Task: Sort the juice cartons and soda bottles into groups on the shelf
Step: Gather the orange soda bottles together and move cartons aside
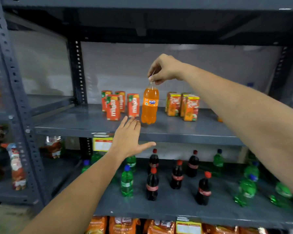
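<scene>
An orange Fanta bottle stands upright on the grey middle shelf. My right hand pinches its cap from above. Several red-orange juice cartons are grouped to the bottle's left. Several yellow-orange juice cartons are grouped to its right. My left hand is flat and open at the shelf's front edge, fingertips just below and left of the bottle, holding nothing.
The lower shelf carries several dark cola bottles with red caps and several green bottles, some lying at the right. A dark upright post stands at the back left. Snack packets fill the bottom row.
</scene>
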Tool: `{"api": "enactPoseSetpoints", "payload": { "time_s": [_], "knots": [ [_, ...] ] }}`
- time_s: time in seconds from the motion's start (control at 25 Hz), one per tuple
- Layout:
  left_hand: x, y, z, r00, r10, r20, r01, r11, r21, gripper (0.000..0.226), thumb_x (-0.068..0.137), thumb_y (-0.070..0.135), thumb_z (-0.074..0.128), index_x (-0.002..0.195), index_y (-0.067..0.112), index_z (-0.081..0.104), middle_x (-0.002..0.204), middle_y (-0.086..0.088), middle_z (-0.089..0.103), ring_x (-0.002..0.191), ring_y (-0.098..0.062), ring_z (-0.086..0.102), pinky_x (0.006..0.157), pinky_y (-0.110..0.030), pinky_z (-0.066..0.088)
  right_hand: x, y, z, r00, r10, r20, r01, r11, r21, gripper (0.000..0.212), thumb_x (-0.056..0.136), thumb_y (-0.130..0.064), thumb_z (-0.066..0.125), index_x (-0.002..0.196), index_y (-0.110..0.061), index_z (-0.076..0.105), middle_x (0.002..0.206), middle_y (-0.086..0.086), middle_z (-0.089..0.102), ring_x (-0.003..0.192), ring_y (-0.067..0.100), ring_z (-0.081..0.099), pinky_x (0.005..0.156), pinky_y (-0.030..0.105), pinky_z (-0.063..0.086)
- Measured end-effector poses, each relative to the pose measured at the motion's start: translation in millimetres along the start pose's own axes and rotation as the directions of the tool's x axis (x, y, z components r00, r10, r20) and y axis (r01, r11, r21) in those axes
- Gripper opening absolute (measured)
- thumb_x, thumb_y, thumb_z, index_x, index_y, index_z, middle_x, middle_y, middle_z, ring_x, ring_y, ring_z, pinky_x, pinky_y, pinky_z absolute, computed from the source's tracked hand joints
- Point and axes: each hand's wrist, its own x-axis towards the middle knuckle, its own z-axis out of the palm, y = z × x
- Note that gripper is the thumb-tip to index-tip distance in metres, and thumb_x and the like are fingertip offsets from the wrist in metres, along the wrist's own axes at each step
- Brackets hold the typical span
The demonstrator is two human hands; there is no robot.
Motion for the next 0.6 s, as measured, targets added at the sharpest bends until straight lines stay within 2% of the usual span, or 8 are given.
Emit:
{"api": "enactPoseSetpoints", "payload": {
  "time_s": [0.16, 0.32, 0.48, 0.6],
  "knots": [
    [32.6, 99.9, 0.1, 1.0, 0.01, 0.003, -0.01, 0.999, -0.038, 0.118, 0.071, 0.088, 0.0, 0.133, -0.001, 0.046, 0.139, -0.015, 0.051, 0.138, -0.026, 0.034, 0.119, -0.044, 0.007, -51.7, 71.0, -58.1, 0.996, 0.078, 0.038, -0.075, 0.994, -0.077, 0.011, 0.081, -0.01, 0.071, 0.092, -0.008, 0.071, 0.084, 0.006, 0.071, 0.072, 0.015, 0.072, 0.057, 0.017, 0.056],
    [74.4, 205.1, -8.1, 0.998, 0.033, -0.047, -0.036, 0.997, -0.07, 0.113, 0.074, 0.087, 0.007, 0.128, -0.002, 0.051, 0.134, -0.016, 0.055, 0.133, -0.027, 0.04, 0.118, -0.043, 0.008, -99.8, 152.3, -114.1, 0.994, 0.109, 0.034, -0.103, 0.985, -0.142, 0.014, 0.081, -0.012, 0.071, 0.095, -0.006, 0.071, 0.083, 0.006, 0.072, 0.071, 0.014, 0.072, 0.057, 0.016, 0.056],
    [107.6, 278.7, -16.2, 0.997, 0.053, -0.053, -0.056, 0.997, -0.06, 0.116, 0.071, 0.087, 0.001, 0.133, 0.0, 0.046, 0.139, -0.014, 0.051, 0.138, -0.026, 0.032, 0.119, -0.044, 0.006, -129.3, 209.5, -158.8, 0.995, 0.098, -0.002, -0.096, 0.964, -0.247, 0.011, 0.08, -0.017, 0.072, 0.09, -0.012, 0.071, 0.079, 0.003, 0.072, 0.06, 0.005, 0.068, 0.056, 0.018, 0.054],
    [122.9, 313.6, -18.7, 0.997, 0.035, -0.063, -0.04, 0.996, -0.078, 0.117, 0.07, 0.087, -0.002, 0.135, 0.0, 0.044, 0.142, -0.013, 0.049, 0.14, -0.025, 0.03, 0.119, -0.045, 0.006, -140.0, 240.6, -179.6, 0.994, 0.104, -0.039, -0.11, 0.963, -0.248, 0.013, 0.082, -0.016, 0.07, 0.094, -0.009, 0.07, 0.084, 0.006, 0.07, 0.063, 0.006, 0.066, 0.055, 0.015, 0.05]
  ]
}}
